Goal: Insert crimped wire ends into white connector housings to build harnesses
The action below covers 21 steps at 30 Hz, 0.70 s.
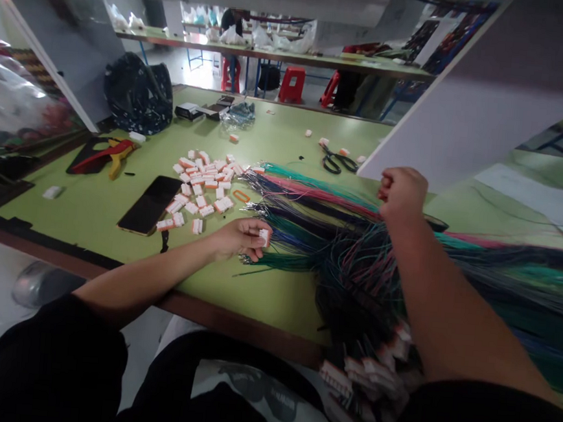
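Between the thumb and fingers of my left hand [243, 237] is a small white and orange connector housing [264, 237], held just over the ends of the wires. My right hand [404, 193] is raised above the wire bundle [306, 200], its fingers curled in; whether a thin wire is in them I cannot make out. Green, pink, blue and dark wires run across the table, their metal tips pointing left. A loose pile of connector housings [203, 182] lies left of the wire tips. Several housings on wires [366, 377] hang at the table's front edge.
A phone [149, 204] lies left of the pile. Farther left is a red and yellow hand tool [105, 155]. Black-handled scissors [337, 160] rest near the white panel [464, 115] on the right. A dark plastic bag [139, 92] stands at the back left.
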{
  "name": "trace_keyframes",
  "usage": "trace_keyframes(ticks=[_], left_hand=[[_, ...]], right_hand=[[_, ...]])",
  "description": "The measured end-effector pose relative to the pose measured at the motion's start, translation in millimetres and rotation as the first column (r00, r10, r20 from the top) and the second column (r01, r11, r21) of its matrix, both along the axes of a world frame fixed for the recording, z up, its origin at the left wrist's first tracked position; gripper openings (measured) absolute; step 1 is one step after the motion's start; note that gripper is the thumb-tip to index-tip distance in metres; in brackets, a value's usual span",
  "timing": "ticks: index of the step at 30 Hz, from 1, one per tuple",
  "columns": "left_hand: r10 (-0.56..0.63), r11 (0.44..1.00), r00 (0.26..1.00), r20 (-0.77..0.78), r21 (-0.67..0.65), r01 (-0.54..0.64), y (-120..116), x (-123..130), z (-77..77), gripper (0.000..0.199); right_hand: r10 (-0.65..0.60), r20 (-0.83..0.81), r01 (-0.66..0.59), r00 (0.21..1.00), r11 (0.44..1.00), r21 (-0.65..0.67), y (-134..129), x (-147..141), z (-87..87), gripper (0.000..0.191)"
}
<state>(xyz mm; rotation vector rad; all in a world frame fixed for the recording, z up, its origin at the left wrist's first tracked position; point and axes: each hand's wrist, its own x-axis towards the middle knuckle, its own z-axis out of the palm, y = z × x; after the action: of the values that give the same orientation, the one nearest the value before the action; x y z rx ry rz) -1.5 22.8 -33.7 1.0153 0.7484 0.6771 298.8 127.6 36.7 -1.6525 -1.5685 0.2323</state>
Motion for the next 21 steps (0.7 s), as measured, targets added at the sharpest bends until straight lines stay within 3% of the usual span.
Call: trace_keyframes(ticks=[2, 3, 5, 6, 9, 10, 12, 14, 16, 18, 19, 21], left_hand=[[-0.001, 1.0, 1.0, 0.003, 0.001, 0.001, 0, 0, -0.4, 0.039], [-0.004, 1.0, 1.0, 0.005, 0.002, 0.004, 1, 0, -0.7, 0.038], [-0.006, 1.0, 1.0, 0.002, 0.003, 0.006, 1, 0, -1.4, 0.037], [-0.001, 1.0, 1.0, -0.004, 0.002, 0.001, 1, 1, -1.6, 0.037], [0.023, 1.0, 1.0, -0.018, -0.011, -0.023, 1, 2, -1.3, 0.036], [0.029, 0.999, 0.999, -0.016, -0.019, -0.029, 1, 2, -0.9, 0.037], [0.037, 0.999, 0.999, -0.005, -0.033, -0.037, 0, 2, 0.2, 0.04], [0.033, 0.999, 0.999, 0.007, -0.041, -0.033, 0, 2, 1.4, 0.043], [0.027, 0.999, 1.0, 0.013, -0.043, -0.026, 0, 2, 2.3, 0.044], [0.022, 0.999, 1.0, 0.011, -0.045, -0.022, 0, 2, 2.8, 0.043], [0.024, 0.999, 1.0, 0.01, -0.045, -0.023, 0, 2, 3.0, 0.043], [0.026, 0.999, 1.0, 0.011, -0.047, -0.025, 0, 2, 3.1, 0.042]], right_hand=[[-0.034, -0.276, 0.029, 0.961, 0.999, -0.023, -13, -11, 5.7, 0.008], [0.02, -0.303, -0.028, 0.953, 0.999, -0.022, -23, -20, 7.5, 0.004], [0.255, -0.106, -0.262, 0.961, 0.963, -0.063, -45, -46, 9.2, 0.009], [0.369, 0.027, -0.363, 0.929, 0.923, -0.125, -56, -60, 9.4, 0.013], [0.578, 0.342, -0.502, 0.741, 0.815, -0.289, -85, -97, 8.5, 0.02], [0.588, 0.424, -0.489, 0.689, 0.809, -0.327, -91, -106, 8.1, 0.023], [0.509, 0.59, -0.347, 0.626, 0.86, -0.373, -98, -115, 8.4, 0.029], [0.349, 0.738, -0.091, 0.577, 0.926, -0.367, -96, -112, 11.1, 0.033], [0.207, 0.819, 0.124, 0.535, 0.94, -0.318, -91, -100, 16.9, 0.031], [0.122, 0.799, 0.165, 0.589, 0.95, -0.267, -86, -87, 24.6, 0.026], [0.132, 0.742, 0.103, 0.657, 0.96, -0.262, -85, -82, 28.2, 0.025], [0.288, 0.537, -0.144, 0.793, 0.945, -0.293, -87, -81, 32.7, 0.028]])
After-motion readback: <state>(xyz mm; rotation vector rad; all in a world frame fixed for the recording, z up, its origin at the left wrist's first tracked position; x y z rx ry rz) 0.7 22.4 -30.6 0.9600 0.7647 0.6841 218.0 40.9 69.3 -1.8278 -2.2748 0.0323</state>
